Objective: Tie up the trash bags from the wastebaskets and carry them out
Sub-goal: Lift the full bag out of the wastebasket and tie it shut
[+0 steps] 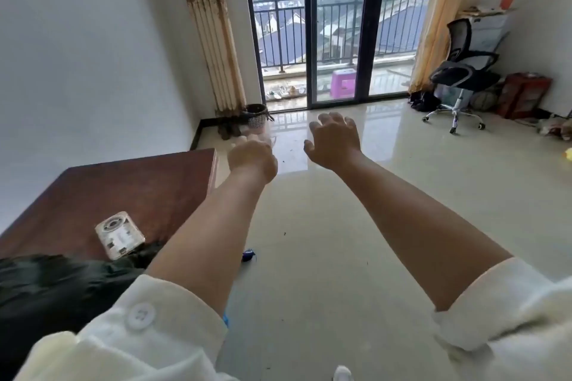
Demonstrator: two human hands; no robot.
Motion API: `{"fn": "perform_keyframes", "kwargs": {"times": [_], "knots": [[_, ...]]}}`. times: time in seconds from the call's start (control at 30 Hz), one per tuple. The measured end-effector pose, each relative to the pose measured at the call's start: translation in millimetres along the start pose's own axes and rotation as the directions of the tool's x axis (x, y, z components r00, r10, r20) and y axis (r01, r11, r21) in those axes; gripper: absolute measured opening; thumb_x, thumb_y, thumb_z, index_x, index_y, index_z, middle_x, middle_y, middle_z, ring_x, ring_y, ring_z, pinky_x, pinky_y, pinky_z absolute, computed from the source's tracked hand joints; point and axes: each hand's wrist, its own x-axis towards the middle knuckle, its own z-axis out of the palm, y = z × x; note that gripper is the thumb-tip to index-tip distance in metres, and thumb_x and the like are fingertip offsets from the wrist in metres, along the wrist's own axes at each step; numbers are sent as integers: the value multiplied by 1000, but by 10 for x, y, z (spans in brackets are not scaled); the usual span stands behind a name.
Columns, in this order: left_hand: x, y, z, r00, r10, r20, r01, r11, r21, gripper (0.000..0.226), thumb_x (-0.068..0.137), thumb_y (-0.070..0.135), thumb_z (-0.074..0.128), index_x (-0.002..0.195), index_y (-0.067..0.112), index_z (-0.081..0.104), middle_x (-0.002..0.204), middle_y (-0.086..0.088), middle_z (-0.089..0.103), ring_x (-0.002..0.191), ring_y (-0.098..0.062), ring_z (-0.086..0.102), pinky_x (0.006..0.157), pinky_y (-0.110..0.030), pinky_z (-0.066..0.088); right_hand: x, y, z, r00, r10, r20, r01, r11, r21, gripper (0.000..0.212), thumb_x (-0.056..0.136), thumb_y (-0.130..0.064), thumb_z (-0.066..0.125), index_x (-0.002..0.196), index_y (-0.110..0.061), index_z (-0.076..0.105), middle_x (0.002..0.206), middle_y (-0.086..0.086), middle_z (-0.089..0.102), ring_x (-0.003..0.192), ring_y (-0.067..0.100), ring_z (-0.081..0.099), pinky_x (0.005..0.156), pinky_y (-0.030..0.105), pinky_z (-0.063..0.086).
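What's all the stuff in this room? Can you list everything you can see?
wastebasket: one, dark rim and pale body, by the left curtain in the corner
table: one, reddish brown, at left
clear box: one, on the table
black cloth: one, on the table's near end
office chair: one, black, far right
stool: one, purple, on the balcony
curtains: two, stained yellowish, beside the glass doors
red box: one, right wall
left hand: one, empty, stretched forward
right hand: one, empty, fingers spread
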Motion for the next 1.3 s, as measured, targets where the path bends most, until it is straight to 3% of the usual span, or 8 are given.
{"fn": "perform_keyframes", "kwargs": {"times": [0.2,0.33,0.7,0.97,1.3], "knots": [[1166,120,940,974,2,227,-9,1000,29,39,96,27,34,129,8,46,132,-13,51,122,-29,46,98,-37,38,1035,300,1235,959,36,281,-38,999,2,40,92,-30,42,123,-5,52,132,14,50,125,30,41,103,40,32],[2133,110,1272,959,-22,283,19,1000,13,40,96,26,34,130,8,43,134,-13,49,122,-29,44,101,-38,35,1967,460,1742,938,11,346,-17,1000,12,38,93,-29,40,121,-5,52,132,14,50,127,30,40,105,40,31],[4878,-760,2075,932,-113,346,118,993,6,41,97,27,33,132,9,41,137,-13,46,126,-28,42,100,-37,36,4800,230,2931,919,-80,385,80,997,16,38,93,-28,39,122,-6,51,131,13,50,124,30,42,101,39,33],[7181,-1619,2453,925,-95,369,79,995,58,41,97,27,32,134,10,41,137,-12,45,126,-27,41,100,-37,36,7148,-6,3590,918,-44,394,38,999,23,40,93,-29,40,124,-7,50,132,12,49,127,30,39,103,40,32],[10409,-2067,3077,935,-74,346,55,997,62,41,98,32,32,132,11,41,137,-11,45,128,-27,40,102,-38,34,10250,228,4632,940,-11,340,-5,999,45,39,93,-29,40,123,-6,50,132,12,50,125,29,41,99,38,36]]}}
